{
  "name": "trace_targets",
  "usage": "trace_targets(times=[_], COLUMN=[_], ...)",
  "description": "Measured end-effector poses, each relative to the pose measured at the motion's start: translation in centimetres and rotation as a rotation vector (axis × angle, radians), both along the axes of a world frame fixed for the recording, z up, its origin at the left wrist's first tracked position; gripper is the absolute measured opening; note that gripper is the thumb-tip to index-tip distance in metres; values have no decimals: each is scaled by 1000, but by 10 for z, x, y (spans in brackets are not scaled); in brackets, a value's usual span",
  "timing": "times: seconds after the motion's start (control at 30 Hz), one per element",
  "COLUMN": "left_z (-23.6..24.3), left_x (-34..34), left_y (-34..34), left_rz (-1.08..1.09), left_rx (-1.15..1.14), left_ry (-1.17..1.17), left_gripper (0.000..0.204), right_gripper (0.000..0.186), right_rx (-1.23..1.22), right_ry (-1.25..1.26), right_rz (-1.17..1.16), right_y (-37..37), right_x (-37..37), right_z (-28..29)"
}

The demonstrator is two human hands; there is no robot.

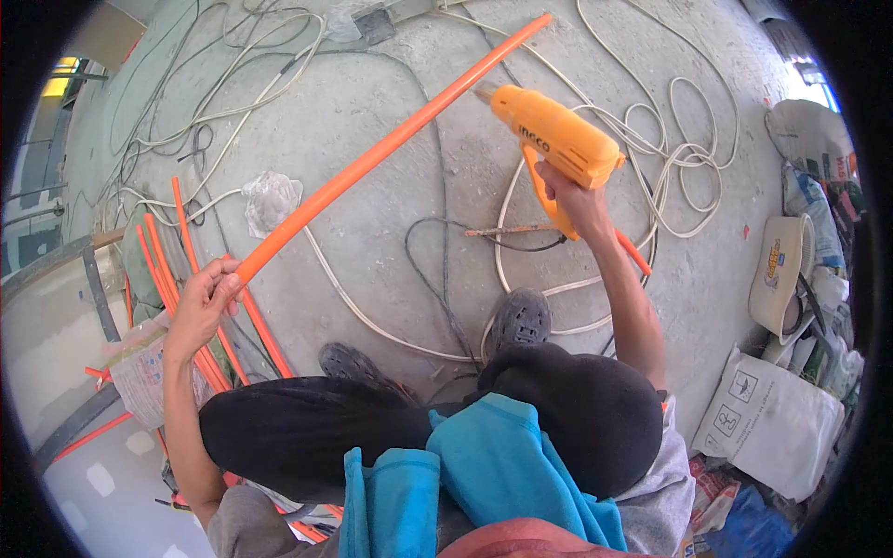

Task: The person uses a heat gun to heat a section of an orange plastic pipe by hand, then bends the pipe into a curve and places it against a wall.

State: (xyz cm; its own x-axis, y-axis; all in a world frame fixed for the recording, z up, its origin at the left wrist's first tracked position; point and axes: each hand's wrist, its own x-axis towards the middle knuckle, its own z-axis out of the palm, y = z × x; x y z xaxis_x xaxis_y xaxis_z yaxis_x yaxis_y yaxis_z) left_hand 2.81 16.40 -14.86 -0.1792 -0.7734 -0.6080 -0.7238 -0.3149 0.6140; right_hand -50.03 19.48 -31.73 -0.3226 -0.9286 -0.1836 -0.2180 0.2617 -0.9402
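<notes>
My left hand grips the near end of a long orange plastic pipe, fingers wrapped round it. The pipe slants up and away to the right, its far end in the air over the floor. In my right hand is a yellow heat gun, held by its handle. The gun's metal nozzle points left toward the pipe's middle-far stretch, with a small gap between them. A dark cord leaves the bottom of the handle. Whether the trigger is pressed is hidden by my fingers.
Several more orange pipes lean at my left beside a whitish board. Loose white cable and dark cords loop over the concrete floor. A crumpled plastic bag lies beyond my left hand. Sacks and a cream bucket line the right.
</notes>
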Motion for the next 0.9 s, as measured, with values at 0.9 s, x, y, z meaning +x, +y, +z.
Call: trace_targets(times=[0.9], left_z=[4], left_x=[-14], left_y=[6], left_rz=[104], left_rx=[172], left_ry=[5], left_gripper=[32], right_gripper=[43], right_rx=[-344], right_ry=[251], right_rz=[634], right_y=[51], right_x=[79], right_z=[3])
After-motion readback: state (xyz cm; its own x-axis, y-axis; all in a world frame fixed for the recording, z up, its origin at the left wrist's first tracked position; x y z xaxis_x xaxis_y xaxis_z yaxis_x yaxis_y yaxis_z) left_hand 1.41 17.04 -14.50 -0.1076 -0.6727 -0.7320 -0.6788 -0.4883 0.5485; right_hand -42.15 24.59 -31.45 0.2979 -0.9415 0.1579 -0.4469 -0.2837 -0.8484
